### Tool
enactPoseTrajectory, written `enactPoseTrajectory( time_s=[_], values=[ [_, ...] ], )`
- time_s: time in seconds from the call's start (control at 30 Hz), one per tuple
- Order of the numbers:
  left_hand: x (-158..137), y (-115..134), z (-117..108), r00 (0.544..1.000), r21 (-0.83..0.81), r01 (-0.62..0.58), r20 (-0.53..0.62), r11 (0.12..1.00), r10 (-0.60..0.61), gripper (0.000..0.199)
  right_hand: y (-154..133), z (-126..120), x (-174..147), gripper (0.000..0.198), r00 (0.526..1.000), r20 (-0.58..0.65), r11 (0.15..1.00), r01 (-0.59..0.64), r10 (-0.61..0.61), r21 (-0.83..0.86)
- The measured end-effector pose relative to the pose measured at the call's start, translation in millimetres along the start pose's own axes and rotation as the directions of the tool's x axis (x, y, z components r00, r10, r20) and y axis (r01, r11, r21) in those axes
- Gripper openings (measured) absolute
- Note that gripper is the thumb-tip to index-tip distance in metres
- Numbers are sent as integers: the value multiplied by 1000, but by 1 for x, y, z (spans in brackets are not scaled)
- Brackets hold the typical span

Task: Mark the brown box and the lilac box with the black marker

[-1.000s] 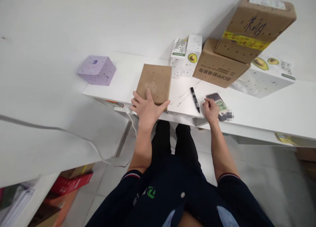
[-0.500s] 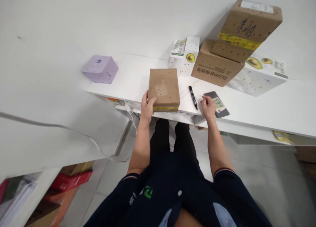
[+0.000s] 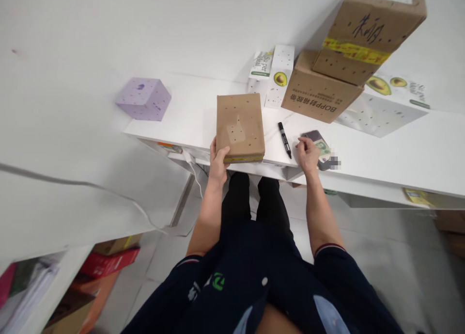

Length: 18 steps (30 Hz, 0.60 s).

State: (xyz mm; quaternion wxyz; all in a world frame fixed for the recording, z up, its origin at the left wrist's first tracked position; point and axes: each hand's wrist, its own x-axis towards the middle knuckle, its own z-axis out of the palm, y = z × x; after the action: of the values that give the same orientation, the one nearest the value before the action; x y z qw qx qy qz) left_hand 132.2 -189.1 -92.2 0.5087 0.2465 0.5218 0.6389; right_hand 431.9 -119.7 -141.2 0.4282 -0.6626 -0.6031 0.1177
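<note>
Head view, counter (image 3: 192,116):
- Brown carton (image 3: 242,123), one. At the counter's front edge, left of its middle; whether its base rests or is raised, cannot be told.
- Left hand (image 3: 219,162). Grasping the carton's near left corner, thumb on top, fingers along the left side.
- Right hand (image 3: 308,155). Loosely curled at the left side of a phone (image 3: 311,135); contact or contents not determinable.
- Black marker (image 3: 285,140), one. Lying between carton and right hand, near the front edge.
- Handling note, judged: one-cornered grip, prone to twisting; best kept level, fingers well down the side, base supported, marker avoided.
</note>
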Motion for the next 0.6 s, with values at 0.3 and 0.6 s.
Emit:
enactPoseTrajectory(
  time_s=[0.3, 0.6],
  values=[
    [-11, -19, 4, 998, -8, -44, -43, 999, 44, 65, 0, 1, 0, 35, 1000, -9, 1000, -2, 2, 28],
    [-12, -19, 10, 1000, 2, -20, -12, 1000, 20, 61, -8, -3, -1, 33, 1000, 0, 999, -29, 29, 15]
  ],
)
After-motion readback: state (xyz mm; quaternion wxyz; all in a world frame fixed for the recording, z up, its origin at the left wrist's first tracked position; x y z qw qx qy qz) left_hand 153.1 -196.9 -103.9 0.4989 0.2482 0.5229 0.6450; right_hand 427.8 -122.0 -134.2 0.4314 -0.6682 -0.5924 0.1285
